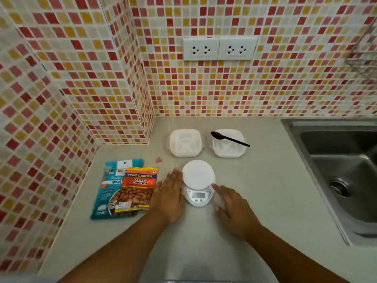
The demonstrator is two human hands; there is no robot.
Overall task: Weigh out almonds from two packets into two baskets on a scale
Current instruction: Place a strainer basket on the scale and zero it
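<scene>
White scale between flat hands

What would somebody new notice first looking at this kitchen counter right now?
Probably the white scale at the centre, with the left hand and right hand flat on the counter on either side of it. Next, the two almond packets overlapping at the left, and two white baskets behind the scale, the right one carrying a black spoon.

a single head-worn wide-angle view looks forward and steeply down from above the grey countertop, close over the kitchen scale, facing the mosaic-tiled corner wall.
</scene>
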